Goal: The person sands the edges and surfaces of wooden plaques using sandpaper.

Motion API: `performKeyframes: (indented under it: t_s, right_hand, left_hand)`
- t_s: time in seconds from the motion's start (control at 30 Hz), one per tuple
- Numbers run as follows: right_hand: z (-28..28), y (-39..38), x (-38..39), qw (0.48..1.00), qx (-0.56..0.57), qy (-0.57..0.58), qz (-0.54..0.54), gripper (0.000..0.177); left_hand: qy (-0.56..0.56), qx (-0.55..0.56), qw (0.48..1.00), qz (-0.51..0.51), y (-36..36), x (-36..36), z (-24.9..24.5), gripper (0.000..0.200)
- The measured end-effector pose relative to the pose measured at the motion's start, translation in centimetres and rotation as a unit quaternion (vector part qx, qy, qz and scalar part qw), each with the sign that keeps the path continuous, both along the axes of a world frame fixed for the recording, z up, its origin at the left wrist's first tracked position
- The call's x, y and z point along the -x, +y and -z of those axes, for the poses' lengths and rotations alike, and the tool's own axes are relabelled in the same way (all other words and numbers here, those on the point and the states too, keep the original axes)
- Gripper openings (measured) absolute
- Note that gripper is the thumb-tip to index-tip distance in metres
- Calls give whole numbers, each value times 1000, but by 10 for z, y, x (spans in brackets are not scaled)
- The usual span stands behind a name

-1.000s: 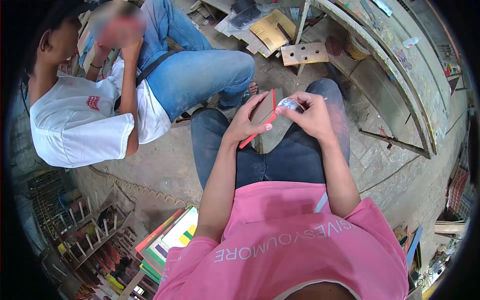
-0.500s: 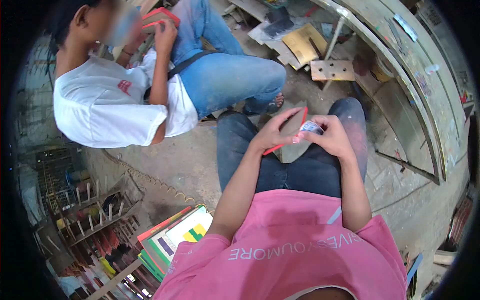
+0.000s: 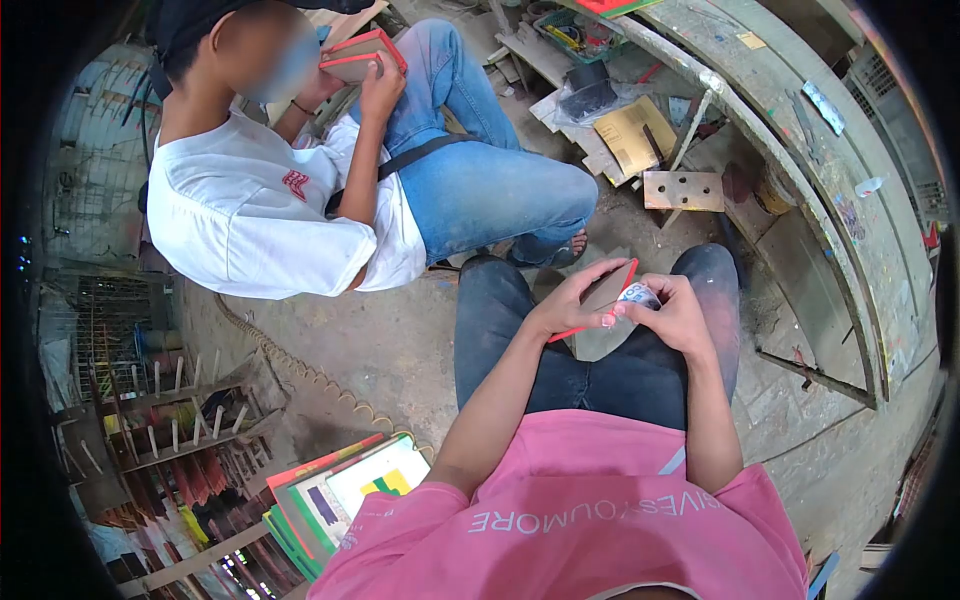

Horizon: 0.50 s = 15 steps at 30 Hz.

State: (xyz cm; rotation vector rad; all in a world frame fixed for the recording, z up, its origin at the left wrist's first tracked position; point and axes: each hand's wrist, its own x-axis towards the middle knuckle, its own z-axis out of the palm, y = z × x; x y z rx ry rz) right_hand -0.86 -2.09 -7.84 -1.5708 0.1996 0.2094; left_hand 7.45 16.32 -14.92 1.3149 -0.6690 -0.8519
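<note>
My left hand (image 3: 572,303) holds a flat board (image 3: 607,288) with a red edge and a grey-brown face, tilted up above my lap. Close against its right side, my right hand (image 3: 672,312) pinches a small crumpled piece with white and blue print (image 3: 638,295). The fingertips of both hands nearly meet at the board's lower right. Under the hands, a grey-green sheet (image 3: 598,338) lies across my thighs, partly hidden by them.
At the upper left sits a person in a white shirt (image 3: 250,215), holding a red-edged piece (image 3: 362,57). A stack of coloured boards (image 3: 345,490) lies at lower left, near a coiled hose (image 3: 300,372). A long bench (image 3: 800,130) curves along the right, beside a block with holes (image 3: 683,190).
The whole view has shifted, so my hands, the board and the other person appear lower and further right. Both hands keep their hold.
</note>
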Motion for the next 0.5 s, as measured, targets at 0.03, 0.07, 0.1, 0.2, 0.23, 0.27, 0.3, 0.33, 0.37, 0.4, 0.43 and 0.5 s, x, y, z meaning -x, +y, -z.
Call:
performKeyframes:
  t_s: [0.03, 0.07, 0.1, 0.2, 0.23, 0.27, 0.3, 0.33, 0.37, 0.4, 0.43, 0.5]
  right_hand:
    - [-2, 1, 0, 1000, -8, 1, 5, 16]
    - [-1, 1, 0, 1000, -7, 0, 5, 16]
    - [1, 0, 0, 1000, -5, 4, 4, 16]
    - [6, 0, 0, 1000, -1, 2, 1, 16]
    - [6, 0, 0, 1000, 0, -3, -1, 17]
    - [6, 0, 0, 1000, 0, -5, -2, 17]
    - [5, 0, -1, 1000, 1, 1, 0, 17]
    - [4, 0, -1, 1000, 1, 6, 2, 17]
    - [6, -1, -1, 1000, 2, 3, 1, 17]
    - [9, -1, -1, 1000, 6, 5, -6, 18]
    - [9, -1, -1, 1000, 10, 6, -12, 18]
    - [2, 1, -1, 1000, -1, 6, -11, 18]
  left_hand:
    - [5, 4, 1000, 0, 0, 1, 0, 98]
    - [10, 7, 1000, 0, 0, 0, 0, 98]
    - [9, 8, 1000, 0, 0, 0, 0, 98]
    - [8, 3, 1000, 5, 1, 0, -2, 98]
    - [10, 4, 1000, 4, 1, 0, -2, 98]
    - [13, 5, 1000, 4, 1, 0, -3, 98]
    - [11, 5, 1000, 4, 1, 0, -3, 98]
    - [9, 0, 1000, 3, 1, 0, -3, 98]
    - [7, -5, 1000, 2, 1, 0, -2, 98]
    - [4, -5, 1000, 1, 1, -1, -2, 98]
    - [6, -8, 1000, 2, 0, -1, -3, 98]
    - [18, -18, 1000, -4, -1, 1, -7, 100]
